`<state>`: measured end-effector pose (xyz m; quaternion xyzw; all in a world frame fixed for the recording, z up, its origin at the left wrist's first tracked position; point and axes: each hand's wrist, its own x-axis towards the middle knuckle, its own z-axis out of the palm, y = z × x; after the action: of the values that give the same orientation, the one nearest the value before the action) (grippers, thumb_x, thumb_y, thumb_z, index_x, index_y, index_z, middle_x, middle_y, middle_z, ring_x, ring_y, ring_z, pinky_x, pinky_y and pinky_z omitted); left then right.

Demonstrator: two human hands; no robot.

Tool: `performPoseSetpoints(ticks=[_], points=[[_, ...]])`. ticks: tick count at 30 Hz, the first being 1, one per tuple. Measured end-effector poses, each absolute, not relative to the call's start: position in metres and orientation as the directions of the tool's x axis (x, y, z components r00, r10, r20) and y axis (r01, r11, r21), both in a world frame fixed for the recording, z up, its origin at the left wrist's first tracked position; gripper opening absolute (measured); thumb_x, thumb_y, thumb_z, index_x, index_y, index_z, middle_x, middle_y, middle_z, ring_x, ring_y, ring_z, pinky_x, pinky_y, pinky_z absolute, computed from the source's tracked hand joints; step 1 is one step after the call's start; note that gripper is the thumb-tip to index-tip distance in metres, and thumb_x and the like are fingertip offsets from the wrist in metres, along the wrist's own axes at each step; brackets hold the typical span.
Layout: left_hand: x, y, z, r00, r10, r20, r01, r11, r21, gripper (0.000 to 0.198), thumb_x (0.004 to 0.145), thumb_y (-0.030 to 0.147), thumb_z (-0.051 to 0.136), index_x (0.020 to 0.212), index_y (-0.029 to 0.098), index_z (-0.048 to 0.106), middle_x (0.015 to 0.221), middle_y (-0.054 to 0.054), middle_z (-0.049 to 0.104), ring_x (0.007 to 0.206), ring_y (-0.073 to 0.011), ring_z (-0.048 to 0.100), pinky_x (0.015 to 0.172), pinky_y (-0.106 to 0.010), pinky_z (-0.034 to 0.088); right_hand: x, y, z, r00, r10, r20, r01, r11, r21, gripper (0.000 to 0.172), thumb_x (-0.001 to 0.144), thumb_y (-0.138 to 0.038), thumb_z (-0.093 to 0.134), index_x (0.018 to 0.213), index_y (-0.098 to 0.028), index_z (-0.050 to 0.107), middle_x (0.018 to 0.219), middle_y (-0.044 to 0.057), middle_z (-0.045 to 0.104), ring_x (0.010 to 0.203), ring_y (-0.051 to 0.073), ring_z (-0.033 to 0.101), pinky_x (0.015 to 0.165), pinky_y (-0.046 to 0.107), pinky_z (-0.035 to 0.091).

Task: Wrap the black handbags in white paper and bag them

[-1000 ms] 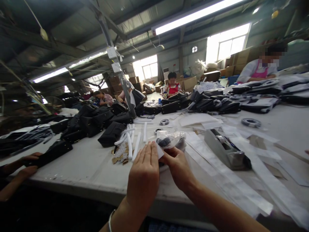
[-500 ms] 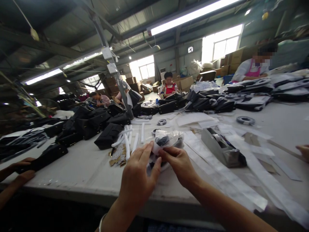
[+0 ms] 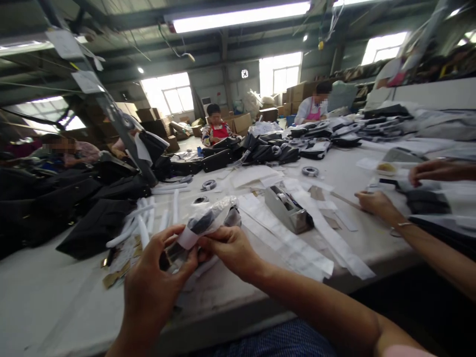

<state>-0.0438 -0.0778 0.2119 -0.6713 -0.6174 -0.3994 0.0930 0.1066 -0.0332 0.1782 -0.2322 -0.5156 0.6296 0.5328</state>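
Observation:
My left hand point(image 3: 154, 280) and my right hand point(image 3: 232, 248) are both closed on a small clear plastic bag point(image 3: 206, 220) with something dark inside, held just above the near edge of the white table point(image 3: 48, 302). My left thumb presses on its lower end, and my right fingers pinch it from the right. White foam tubes point(image 3: 143, 230) and small brown tags point(image 3: 117, 265) lie on the table just left of my hands.
A grey tape dispenser point(image 3: 288, 210) stands to the right amid long white paper strips point(image 3: 330, 238). Black bags point(image 3: 92, 225) are piled at the left and far middle. A co-worker's hands point(image 3: 375, 203) rest at the right; other people sit at the back.
The view has swung right, bringing a co-worker's hands at the right into sight. My left hand went from flat fingers to gripping the bag, which is now lifted closer to me.

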Motion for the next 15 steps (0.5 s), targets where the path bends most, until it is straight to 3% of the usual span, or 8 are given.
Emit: performPoseSetpoints(ticks=[4,6,8,11,13,15], points=[[-0.044,-0.075,0.211,-0.032,0.709,0.704,0.913,-0.266,0.310,0.042,0.077,0.038,0.070,0.117,0.030,0.060,0.103,-0.001,0.072,0.082,-0.0223,0.071,0.068,-0.031,0.053,0.133,-0.027,0.180,-0.331,0.868,0.371,-0.209,0.316,-0.925,0.032,0.083,-0.048,0.070,0.094,-0.020,0.080,0.078,0.003,0.073,0.068,0.016,0.067,0.067,0.029,0.056],[-0.048,-0.075,0.211,-0.046,0.669,0.742,0.926,-0.251,0.283,0.040,0.077,0.039,0.070,0.115,0.029,0.062,0.102,-0.002,0.072,0.081,-0.0228,0.070,0.067,-0.032,0.052,0.167,-0.015,0.175,-0.279,0.844,0.458,0.052,0.490,-0.870,0.025,0.088,-0.042,0.065,0.099,-0.024,0.079,0.092,0.004,0.075,0.084,0.019,0.069,0.081,0.032,0.054],[-0.053,-0.075,0.211,-0.099,0.650,0.754,0.934,-0.200,0.295,0.041,0.077,0.043,0.070,0.115,0.029,0.062,0.099,-0.002,0.072,0.076,-0.0223,0.068,0.065,-0.032,0.049,0.216,0.004,0.164,-0.128,0.838,0.531,0.366,0.537,-0.760,0.024,0.091,-0.037,0.062,0.106,-0.026,0.076,0.108,0.005,0.073,0.102,0.021,0.066,0.098,0.036,0.048],[-0.059,-0.073,0.210,-0.144,0.654,0.742,0.927,-0.174,0.333,0.042,0.078,0.050,0.067,0.115,0.031,0.062,0.099,-0.001,0.072,0.073,-0.0222,0.067,0.065,-0.034,0.048,0.294,0.038,0.141,0.147,0.851,0.505,0.729,0.252,-0.636,0.025,0.085,-0.034,0.066,0.105,-0.022,0.076,0.134,0.009,0.061,0.130,0.027,0.049,0.115,0.042,0.030],[-0.060,-0.071,0.209,-0.155,0.655,0.739,0.921,-0.176,0.348,0.041,0.078,0.052,0.066,0.113,0.031,0.062,0.099,-0.001,0.071,0.074,-0.0228,0.067,0.067,-0.035,0.048,0.333,0.056,0.126,0.313,0.866,0.391,0.761,0.018,-0.649,0.020,0.081,-0.033,0.069,0.092,-0.019,0.078,0.142,0.011,0.054,0.140,0.031,0.037,0.119,0.043,0.022],[-0.060,-0.069,0.208,-0.158,0.650,0.744,0.919,-0.179,0.352,0.039,0.078,0.052,0.065,0.112,0.031,0.062,0.099,-0.001,0.071,0.075,-0.0227,0.067,0.068,-0.035,0.048,0.356,0.067,0.114,0.388,0.881,0.270,0.716,-0.104,-0.690,0.017,0.077,-0.033,0.072,0.073,-0.017,0.076,0.131,0.015,0.062,0.137,0.034,0.040,0.116,0.042,0.026]])
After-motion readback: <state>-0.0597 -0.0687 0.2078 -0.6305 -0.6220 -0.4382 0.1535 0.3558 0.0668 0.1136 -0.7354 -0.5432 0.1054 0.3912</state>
